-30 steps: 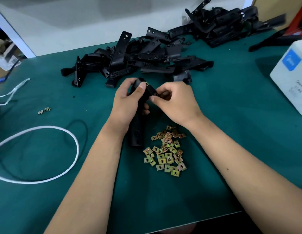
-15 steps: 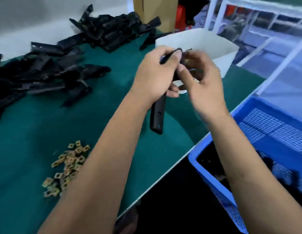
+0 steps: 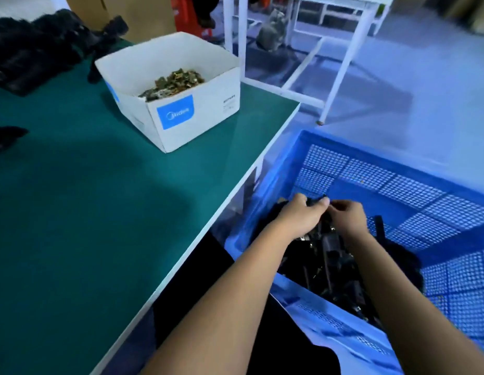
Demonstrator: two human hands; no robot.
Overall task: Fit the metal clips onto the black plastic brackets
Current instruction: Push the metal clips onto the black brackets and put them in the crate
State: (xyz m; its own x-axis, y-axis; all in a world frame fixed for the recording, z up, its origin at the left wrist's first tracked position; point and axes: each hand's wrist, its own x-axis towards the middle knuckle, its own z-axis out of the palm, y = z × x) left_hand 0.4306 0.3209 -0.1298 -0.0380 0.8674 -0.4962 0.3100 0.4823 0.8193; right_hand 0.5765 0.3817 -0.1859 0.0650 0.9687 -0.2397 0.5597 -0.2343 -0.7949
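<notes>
Two hands hold a black bracket (image 3: 318, 200) over a blue crate (image 3: 424, 185).

The left hand (image 3: 300, 215) pinches its top; the right hand (image 3: 347, 215) curls against it. Brackets (image 3: 332, 266) fill the crate beside a green table (image 3: 100, 212) bearing a box of metal clips (image 3: 173, 82).

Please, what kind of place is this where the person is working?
Most likely a small factory assembly station. A white box full of metal clips stands on a green work table, black brackets are piled behind, and both hands reach into a blue crate holding more brackets.
</notes>
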